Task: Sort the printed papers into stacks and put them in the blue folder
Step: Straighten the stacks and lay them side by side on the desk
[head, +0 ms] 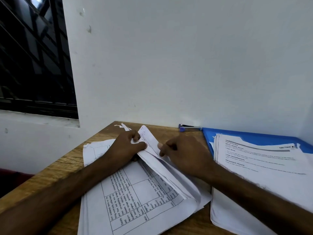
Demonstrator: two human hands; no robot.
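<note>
A plain office corner: wooden table (55,168) against a white wall (169,65), stapler (189,128), printed papers (138,197), barred window (33,56).

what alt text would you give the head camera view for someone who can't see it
A person's left hand and right hand pinch a few lifted sheets from a pile of printed papers on a wooden desk. To the right, another paper stack lies on a blue folder, with a stapler by the white wall.
</note>
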